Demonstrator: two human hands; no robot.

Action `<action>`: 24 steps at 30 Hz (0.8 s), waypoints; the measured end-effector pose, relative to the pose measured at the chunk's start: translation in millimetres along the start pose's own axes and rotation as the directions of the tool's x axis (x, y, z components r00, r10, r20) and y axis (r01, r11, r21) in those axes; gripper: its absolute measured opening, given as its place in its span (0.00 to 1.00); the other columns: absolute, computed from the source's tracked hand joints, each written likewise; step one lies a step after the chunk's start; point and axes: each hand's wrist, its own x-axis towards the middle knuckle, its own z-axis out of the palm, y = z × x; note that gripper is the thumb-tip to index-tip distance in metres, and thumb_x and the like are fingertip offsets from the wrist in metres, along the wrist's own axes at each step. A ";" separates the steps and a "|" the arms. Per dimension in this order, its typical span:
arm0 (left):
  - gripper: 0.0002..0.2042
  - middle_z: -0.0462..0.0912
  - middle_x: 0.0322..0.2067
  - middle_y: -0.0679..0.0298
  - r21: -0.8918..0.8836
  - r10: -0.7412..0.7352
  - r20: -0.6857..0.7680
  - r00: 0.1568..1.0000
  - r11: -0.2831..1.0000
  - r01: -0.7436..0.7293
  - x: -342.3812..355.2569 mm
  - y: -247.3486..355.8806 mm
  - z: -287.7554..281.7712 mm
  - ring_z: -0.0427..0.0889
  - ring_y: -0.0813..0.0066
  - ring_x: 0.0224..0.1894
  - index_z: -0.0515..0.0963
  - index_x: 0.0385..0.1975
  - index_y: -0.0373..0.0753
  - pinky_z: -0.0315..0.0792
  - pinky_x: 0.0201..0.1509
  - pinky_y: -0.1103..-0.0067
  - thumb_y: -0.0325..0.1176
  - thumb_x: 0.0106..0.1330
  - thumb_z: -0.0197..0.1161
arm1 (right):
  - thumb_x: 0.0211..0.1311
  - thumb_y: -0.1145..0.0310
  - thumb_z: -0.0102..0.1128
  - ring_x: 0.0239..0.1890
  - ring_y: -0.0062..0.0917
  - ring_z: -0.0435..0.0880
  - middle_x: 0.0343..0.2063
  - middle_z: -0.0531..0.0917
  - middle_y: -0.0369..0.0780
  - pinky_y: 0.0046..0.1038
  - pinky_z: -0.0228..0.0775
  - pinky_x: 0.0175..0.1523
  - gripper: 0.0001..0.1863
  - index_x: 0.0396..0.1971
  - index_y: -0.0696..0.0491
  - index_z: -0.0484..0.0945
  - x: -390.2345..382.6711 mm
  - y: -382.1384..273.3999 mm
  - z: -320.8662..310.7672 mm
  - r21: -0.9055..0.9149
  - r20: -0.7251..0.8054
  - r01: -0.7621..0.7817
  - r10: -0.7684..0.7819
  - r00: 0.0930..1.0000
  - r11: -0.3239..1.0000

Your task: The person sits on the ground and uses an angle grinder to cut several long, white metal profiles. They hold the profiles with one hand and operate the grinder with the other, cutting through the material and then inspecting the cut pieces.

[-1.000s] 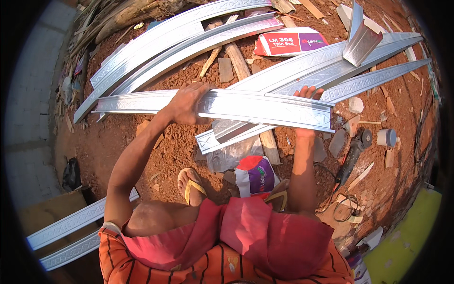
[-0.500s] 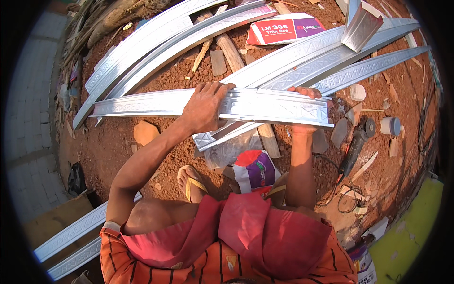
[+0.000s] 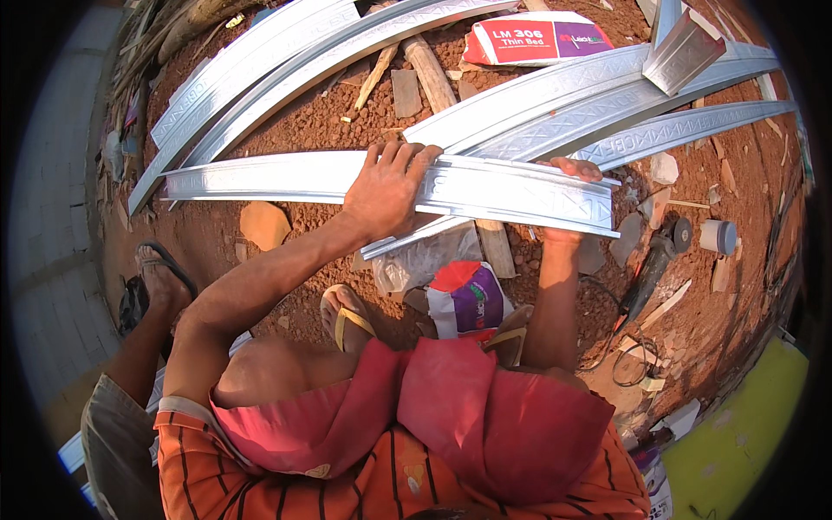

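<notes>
A long silvery metal channel [image 3: 511, 192] with stamped markings lies across in front of me, above my knees. My left hand [image 3: 392, 189] wraps over its upper edge near the middle, fingers on the far side. Close to the channel's right end, my right hand [image 3: 579, 168] grips it, fingers curled over the top edge; the channel hides the palm. Beneath it, another metal channel [image 3: 416, 236] pokes out at a slant. Further embossed channels [image 3: 520, 108] lie behind on the reddish soil, and a short cut piece of channel [image 3: 683, 54] rests upon them.
An angle grinder [image 3: 652, 276] with a cable lies at right, near a grey-white cup [image 3: 718, 236]. Bags [image 3: 537, 39], a wooden pole [image 3: 428, 74] and broken tile pieces [image 3: 264, 225] are strewn about. Another person's leg [image 3: 130, 355] stands at left, beside a block wall [image 3: 56, 217].
Another person's sandalled foot and leg have come into view at the left. The held channel has tilted slightly, its face turning upward, with both my hands still gripping it.
</notes>
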 end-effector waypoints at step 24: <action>0.46 0.70 0.51 0.56 0.029 0.032 0.083 0.996 0.999 -0.035 -6.9 4.2 39.7 0.69 0.58 0.54 0.62 0.62 0.39 0.60 0.59 0.59 0.64 0.48 0.69 | 0.73 0.48 0.36 0.45 0.25 0.71 0.31 0.81 0.31 0.38 0.58 0.61 0.24 0.31 0.44 0.81 -31.4 -2.4 -23.5 0.197 -0.125 -0.105 0.132 0.983 0.975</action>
